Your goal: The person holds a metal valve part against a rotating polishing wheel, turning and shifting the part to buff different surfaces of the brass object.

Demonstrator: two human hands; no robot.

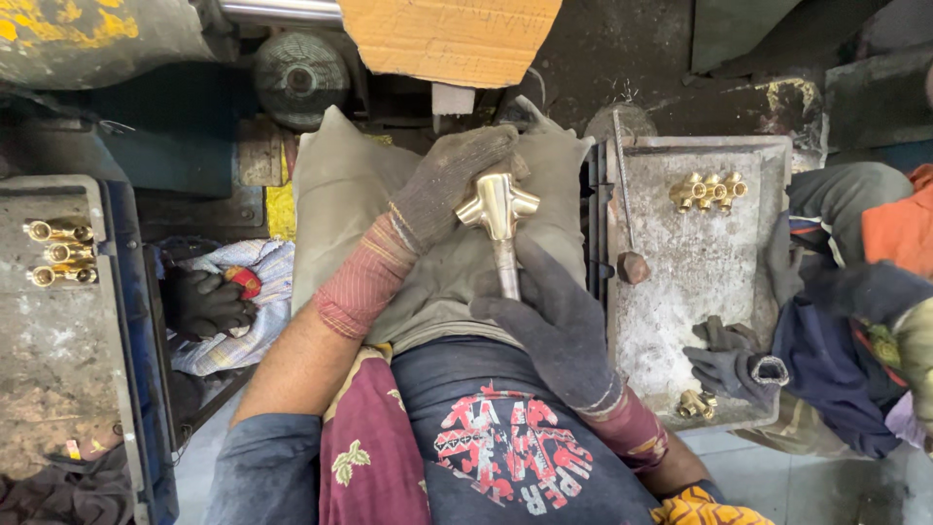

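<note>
Fingers of the left hand [442, 190], gloved in worn grey-brown knit, curl closed over the upper left arm of a brass tee-shaped fitting [498, 209]; the right hand [554, 326], in a dark grey glove, is wrapped shut around the fitting's long stem from below, thumb lying up along it; the fitting sits over the middle of a grey padded cushion [350, 194] resting on the person's lap, its branched head pointing away from the body; whether it touches the cushion I cannot tell; to handle this well, I judge the stem hand should stay firm while the upper hand steadies the head, since the polished surface looks slippery and heavy at the top, and keeping it low over the cushion would soften a slip; just right of the cushion lies a metal tray [700, 282]; near its far edge stands a cluster of small brass fittings [709, 190], a thin rod tool [624, 194] lies along its left edge, a spare pair of dark gloves [734, 365] rests at its near right side, and more brass pieces [695, 403] sit at its near edge; a co-worker's sleeve [875, 282] reaches in from the right; on the left, another tray [49, 331] carries three brass tubes [60, 255] at its far left corner
</note>
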